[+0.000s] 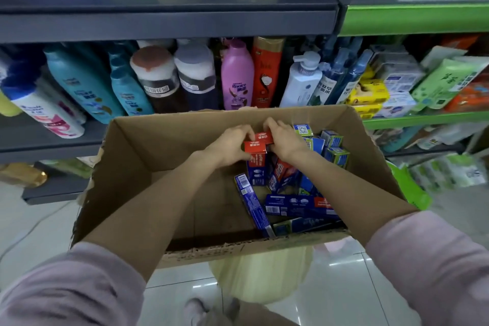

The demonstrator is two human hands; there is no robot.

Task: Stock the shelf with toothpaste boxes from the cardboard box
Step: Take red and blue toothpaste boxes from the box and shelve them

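Shop aisle, shampoo bottles [169, 79] across mid frame; cardboard box [148, 167] centre frame, probably propped up for easy reach; left hand [230, 144] and right hand [284, 139] both pinch upright red-ended toothpaste boxes [260, 143] at their tops, bodies hanging below fingers; shelf [169, 25] above, unstocked yet.

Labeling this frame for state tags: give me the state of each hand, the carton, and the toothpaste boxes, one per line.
left hand: grips red-ended toothpaste boxes
right hand: grips the same boxes
cardboard box: open, left half bare
blue toothpaste boxes: loose, jumbled in carton
pink bottle: upright on shelf
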